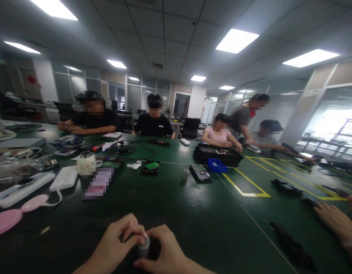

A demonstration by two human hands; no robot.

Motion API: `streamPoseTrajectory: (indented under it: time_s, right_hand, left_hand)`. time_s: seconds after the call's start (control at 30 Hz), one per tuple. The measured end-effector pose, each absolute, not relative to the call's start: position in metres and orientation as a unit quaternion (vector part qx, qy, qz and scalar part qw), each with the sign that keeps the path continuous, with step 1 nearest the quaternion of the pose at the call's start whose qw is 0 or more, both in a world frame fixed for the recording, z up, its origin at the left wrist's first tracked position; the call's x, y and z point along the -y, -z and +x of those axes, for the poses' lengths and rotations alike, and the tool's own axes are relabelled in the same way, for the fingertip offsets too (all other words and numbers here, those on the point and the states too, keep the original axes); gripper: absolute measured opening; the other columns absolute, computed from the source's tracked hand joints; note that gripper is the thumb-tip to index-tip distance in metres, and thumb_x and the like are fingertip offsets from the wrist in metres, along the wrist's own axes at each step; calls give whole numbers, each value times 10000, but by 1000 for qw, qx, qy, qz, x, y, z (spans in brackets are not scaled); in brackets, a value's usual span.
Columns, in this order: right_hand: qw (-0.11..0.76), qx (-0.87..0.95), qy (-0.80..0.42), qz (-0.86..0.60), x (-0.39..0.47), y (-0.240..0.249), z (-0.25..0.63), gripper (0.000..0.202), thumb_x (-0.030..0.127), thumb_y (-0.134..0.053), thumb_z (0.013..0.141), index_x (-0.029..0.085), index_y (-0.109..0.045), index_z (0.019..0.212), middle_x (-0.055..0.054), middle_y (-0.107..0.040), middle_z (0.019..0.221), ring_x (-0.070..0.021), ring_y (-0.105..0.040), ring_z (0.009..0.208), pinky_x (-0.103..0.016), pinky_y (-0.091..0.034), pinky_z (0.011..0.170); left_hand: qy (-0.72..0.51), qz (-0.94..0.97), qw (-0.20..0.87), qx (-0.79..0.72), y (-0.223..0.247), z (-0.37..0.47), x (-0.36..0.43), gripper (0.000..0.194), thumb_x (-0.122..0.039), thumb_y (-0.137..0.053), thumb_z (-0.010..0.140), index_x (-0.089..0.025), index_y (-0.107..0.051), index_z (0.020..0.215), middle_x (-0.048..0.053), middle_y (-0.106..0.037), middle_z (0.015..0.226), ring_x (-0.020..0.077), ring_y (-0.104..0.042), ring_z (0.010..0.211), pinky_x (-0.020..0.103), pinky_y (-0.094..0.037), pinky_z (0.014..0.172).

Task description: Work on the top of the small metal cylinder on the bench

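Observation:
Close to the table's near edge, a small silver-grey metal cylinder [143,249] stands between my two hands. My left hand [119,238] is closed, its thumb and fingers pinching at the top of the cylinder. Curled round the lower side of the same cylinder is my right hand [166,249], with the thumb near its base. The fingers hide much of the cylinder, and I cannot make out details of its top. Farther off on the green table [198,224] stands a similar small metal cylinder [185,174], beside a hard disk drive [201,173].
A pink-cased phone [99,182], a jar [86,163] and a white power bank [64,178] lie to the left. A green circuit board [151,167], a blue tray [217,165] and a black case [218,154] are farther back. Another person's hand [332,219] rests at the right.

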State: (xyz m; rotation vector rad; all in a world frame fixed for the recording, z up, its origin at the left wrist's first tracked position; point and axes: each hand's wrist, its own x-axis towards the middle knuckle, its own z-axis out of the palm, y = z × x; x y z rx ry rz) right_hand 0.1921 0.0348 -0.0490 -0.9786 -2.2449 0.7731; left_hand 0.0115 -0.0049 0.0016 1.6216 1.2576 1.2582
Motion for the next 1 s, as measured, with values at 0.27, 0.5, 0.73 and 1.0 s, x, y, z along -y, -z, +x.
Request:
streamPoseTrajectory:
  time_s: [0.27,0.5,0.73,1.0]
  right_hand:
    - [276,856,-275,-340,-29,31,194,468,493,-816,611,239,-702,987,-18,-697,938,-207,-604,890,-301,-413,824]
    - [260,882,-227,-320,-37,43,191,427,501,-797,622,235,-700,941,-21,-706,921,-219,-616,895,-326,-387,835]
    - [276,896,-144,-318,-42,55,187,499,546,-799,571,208,-635,899,-37,-674,940,-243,-596,898,-379,-389,877]
    - [261,909,-117,-303,-41,55,187,510,538,-768,633,192,-622,979,-57,-651,1006,-258,-575,949,-403,-394,870]
  left_hand:
    - [-465,629,296,-549,21,-23,-27,368,-384,-651,726,-237,-339,597,19,-702,731,254,-686,834,294,-515,723]
    - [-429,642,322,-547,28,-19,-32,201,-350,-655,714,-230,-494,700,-5,-715,770,246,-702,860,303,-517,791]
    - [-417,649,300,-561,29,-18,-32,181,-334,-692,649,-226,-577,736,-6,-689,803,239,-701,851,290,-521,798]
    - [-521,610,327,-499,14,2,-9,283,-389,-633,732,-225,-427,629,55,-728,796,256,-693,831,326,-529,760]
